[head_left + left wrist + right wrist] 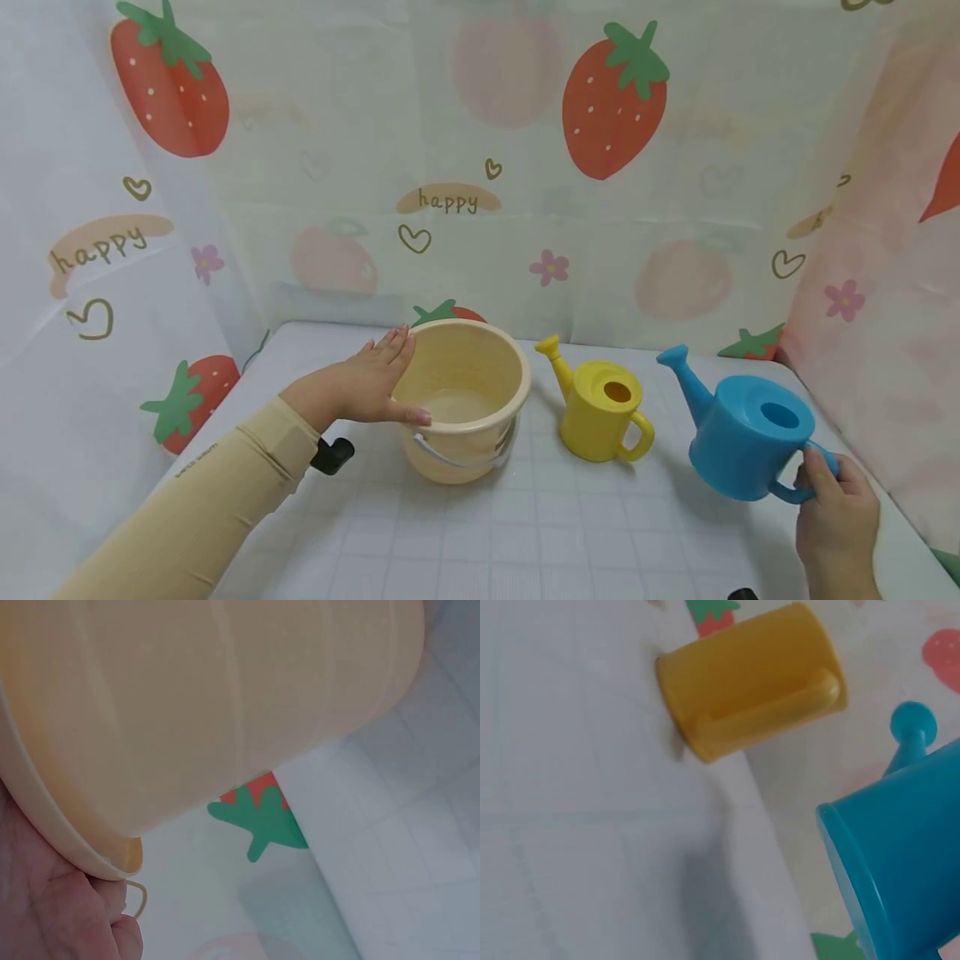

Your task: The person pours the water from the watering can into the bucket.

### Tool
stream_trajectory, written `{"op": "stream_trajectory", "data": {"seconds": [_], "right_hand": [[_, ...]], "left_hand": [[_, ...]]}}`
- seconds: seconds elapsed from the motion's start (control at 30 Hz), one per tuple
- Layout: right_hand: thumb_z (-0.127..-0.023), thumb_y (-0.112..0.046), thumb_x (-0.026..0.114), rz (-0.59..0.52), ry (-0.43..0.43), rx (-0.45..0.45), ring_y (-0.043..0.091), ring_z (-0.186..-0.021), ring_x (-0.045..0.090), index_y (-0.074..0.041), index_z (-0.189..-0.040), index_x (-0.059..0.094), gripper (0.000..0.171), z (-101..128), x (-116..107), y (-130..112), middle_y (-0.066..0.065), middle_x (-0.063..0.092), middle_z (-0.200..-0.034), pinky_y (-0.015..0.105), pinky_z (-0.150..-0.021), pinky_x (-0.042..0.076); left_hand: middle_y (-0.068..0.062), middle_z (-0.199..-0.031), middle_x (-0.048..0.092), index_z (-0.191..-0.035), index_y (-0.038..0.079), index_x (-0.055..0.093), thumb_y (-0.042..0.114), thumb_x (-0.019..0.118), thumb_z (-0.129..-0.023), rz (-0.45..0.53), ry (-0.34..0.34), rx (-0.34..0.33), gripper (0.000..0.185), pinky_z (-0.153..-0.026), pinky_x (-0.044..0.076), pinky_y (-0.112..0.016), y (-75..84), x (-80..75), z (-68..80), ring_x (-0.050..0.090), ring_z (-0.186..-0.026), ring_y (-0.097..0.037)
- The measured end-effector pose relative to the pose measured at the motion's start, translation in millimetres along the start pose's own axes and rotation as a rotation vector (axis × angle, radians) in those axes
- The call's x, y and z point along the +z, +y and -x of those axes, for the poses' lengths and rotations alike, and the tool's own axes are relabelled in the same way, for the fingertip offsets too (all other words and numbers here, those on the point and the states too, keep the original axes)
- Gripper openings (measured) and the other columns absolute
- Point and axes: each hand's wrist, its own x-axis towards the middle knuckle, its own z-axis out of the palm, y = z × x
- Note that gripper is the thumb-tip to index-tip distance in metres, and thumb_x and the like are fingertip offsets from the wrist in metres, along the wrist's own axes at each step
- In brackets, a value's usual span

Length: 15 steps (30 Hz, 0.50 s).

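A cream bucket (472, 358) with a pale handle hanging at its front stands upright on the table. My left hand (367, 383) rests against the bucket's left rim, fingers straight and thumb across the rim's near edge. The left wrist view has the bucket's outer wall (247, 697) large, with part of the palm at the rim. With my right hand (840, 517) I grip the handle of a blue watering can (738, 442). Its base is lifted off the table, and its spout points up to the left. The gripping fingers are outside the right wrist view.
Between the bucket and the blue can stands a yellow watering can (596, 425), its handle on the right. The white table (540, 533) has a faint grid pattern. Strawberry-printed cloth (480, 242) hangs behind the table and along both sides.
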Motion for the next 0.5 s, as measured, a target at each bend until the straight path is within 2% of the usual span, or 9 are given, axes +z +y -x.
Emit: {"op": "stream_trajectory", "data": {"seconds": [0.1, 0.33, 0.5], "right_hand": [[-0.085, -0.032, 0.062, 0.027, 0.023, 0.064, 0.014, -0.076, 0.039, 0.001, -0.083, 0.056, 0.034, 5, -1, 4, 0.001, 0.045, -0.067, 0.021, -0.077, 0.031], [-0.088, -0.03, 0.058, 0.049, 0.087, 0.158, 0.015, -0.077, 0.035, -0.001, -0.07, 0.051, 0.035, 33, 14, -15, -0.002, 0.043, -0.064, 0.017, -0.068, 0.032], [-0.088, -0.035, 0.057, 0.108, 0.095, 0.201, 0.014, -0.079, 0.036, -0.002, -0.07, 0.051, 0.038, 36, 15, -14, -0.004, 0.044, -0.066, 0.014, -0.066, 0.033]], "left_hand": [[-0.022, -0.15, -0.008, -0.144, -0.006, 0.001, 0.083, 0.041, -0.068, -0.002, -0.004, -0.006, 0.123, -0.109, 0.008, -0.051, -0.4, 0.8, -0.6, -0.003, -0.138, -0.035], [-0.021, -0.15, -0.009, -0.144, -0.005, 0.0, 0.084, 0.04, -0.066, -0.002, -0.008, -0.008, 0.125, -0.109, 0.008, -0.051, -0.7, 0.7, -1.2, -0.004, -0.138, -0.034], [-0.021, -0.15, -0.009, -0.144, -0.005, 0.0, 0.084, 0.04, -0.067, -0.004, -0.008, -0.011, 0.124, -0.109, 0.008, -0.051, -0.7, 0.4, -0.9, -0.004, -0.138, -0.034]]}}
